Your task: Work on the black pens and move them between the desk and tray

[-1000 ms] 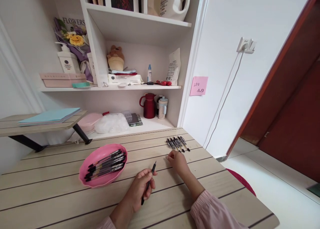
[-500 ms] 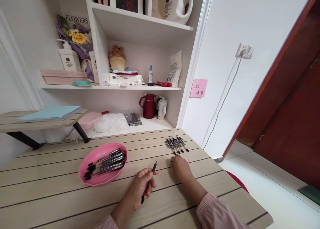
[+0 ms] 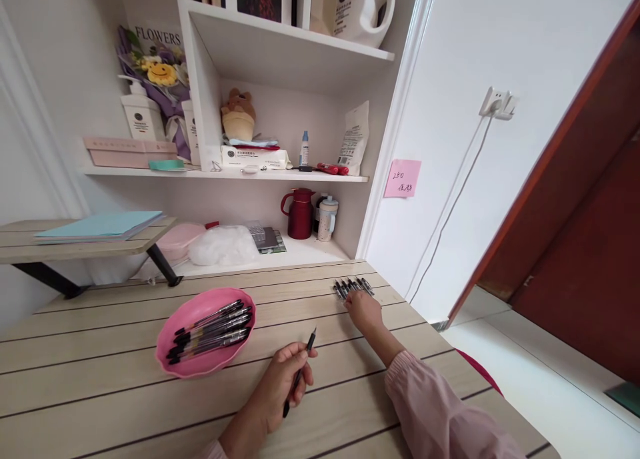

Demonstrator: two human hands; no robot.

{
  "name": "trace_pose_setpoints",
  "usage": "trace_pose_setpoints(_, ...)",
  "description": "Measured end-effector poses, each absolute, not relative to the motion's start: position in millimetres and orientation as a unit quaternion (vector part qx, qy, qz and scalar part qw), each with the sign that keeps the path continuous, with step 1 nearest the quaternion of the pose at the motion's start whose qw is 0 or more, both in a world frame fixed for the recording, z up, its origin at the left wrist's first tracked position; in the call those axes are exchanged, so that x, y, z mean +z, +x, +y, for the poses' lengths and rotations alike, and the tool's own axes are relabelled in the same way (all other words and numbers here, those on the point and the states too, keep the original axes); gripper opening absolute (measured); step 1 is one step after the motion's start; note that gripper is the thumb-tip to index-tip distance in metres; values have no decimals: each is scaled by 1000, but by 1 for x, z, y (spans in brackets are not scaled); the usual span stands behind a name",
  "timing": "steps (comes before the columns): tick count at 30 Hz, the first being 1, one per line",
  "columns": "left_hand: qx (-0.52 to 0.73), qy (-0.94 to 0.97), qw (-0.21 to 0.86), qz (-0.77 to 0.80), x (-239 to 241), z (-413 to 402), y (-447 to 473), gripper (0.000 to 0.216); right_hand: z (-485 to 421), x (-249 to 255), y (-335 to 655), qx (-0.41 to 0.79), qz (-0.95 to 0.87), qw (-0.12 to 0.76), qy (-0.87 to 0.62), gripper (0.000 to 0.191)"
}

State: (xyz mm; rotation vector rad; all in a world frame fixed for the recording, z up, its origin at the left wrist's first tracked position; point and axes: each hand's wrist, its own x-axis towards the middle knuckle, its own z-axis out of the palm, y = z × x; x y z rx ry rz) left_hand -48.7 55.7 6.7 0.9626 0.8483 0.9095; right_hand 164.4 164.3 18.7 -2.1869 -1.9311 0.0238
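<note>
Operating remotely, I'm clamping a black pen (image 3: 311,340) in the left hand (image 3: 293,381), leaving its tip clear; the right hand (image 3: 364,310) is partly covering the pen row (image 3: 353,285) on the worktop (image 3: 165,415), its hidden grip impossible to tell.

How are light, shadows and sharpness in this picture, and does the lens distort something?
All in the head view: soft light, brightest on the floor; a faint shadow beside the right hand; small glints on the pens in the pink bowl; the door frame leans, perhaps lens distortion; the left hand is fairly sharp, the row of pens softer.
</note>
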Motion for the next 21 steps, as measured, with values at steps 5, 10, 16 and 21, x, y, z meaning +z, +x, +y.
trace_pose_setpoints(5, 398, 424, 712, 392, 9, 56, -49, 32, 174, 19, 163, 8, -664, 92, -742, 13)
trace_pose_setpoints(10, 402, 423, 713, 390, 9, 56, -49, 29, 177, 17, 162, 9, -666, 85, -741, 12)
trace_pose_setpoints(16, 393, 430, 715, 387, 6, 57, -50, 27, 166, 21, 162, 6, -663, 96, -742, 16)
trace_pose_setpoints(21, 391, 426, 717, 390, 6, 57, -50, 30, 130, 33, 158, 60, -699, 200, -684, 19)
